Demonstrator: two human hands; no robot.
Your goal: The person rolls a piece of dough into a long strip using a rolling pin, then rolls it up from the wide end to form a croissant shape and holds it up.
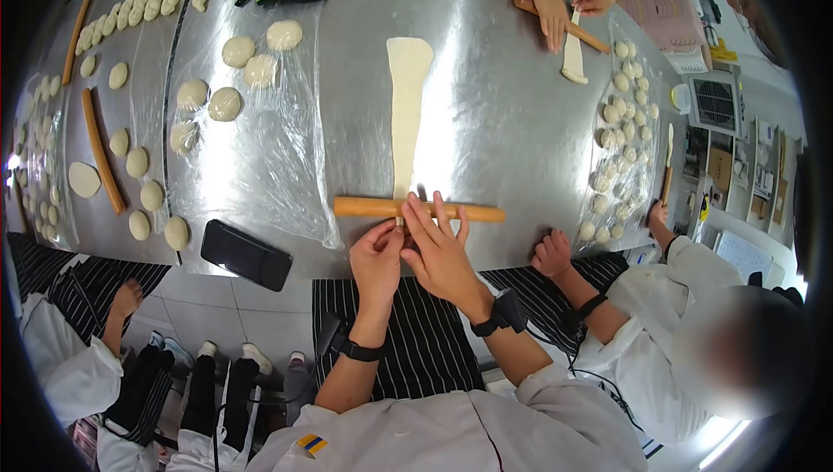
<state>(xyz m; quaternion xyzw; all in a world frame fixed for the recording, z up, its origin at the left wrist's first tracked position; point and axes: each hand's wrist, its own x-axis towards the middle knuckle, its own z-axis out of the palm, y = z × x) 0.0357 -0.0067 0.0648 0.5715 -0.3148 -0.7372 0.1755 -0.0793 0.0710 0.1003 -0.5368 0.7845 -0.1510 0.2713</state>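
Observation:
A long strip of dough [406, 112] lies on the metal table, wide at its far end and narrowing toward me. Across its near end rests a wooden rolling pin [364, 206]. My left hand [376, 262] is closed just in front of the pin, its fingers pinching the narrow near tip of the dough. My right hand [441, 255] lies over the pin with fingers stretched out and spread, touching the wood. The dough under the pin and fingers is partly hidden.
Plastic film [260, 168] with several dough balls [225, 104] spreads to the left. A black phone [246, 255] lies at the near edge. A co-worker's hand [550, 19] works with another pin at the far right. More dough balls [626, 155] sit on the right.

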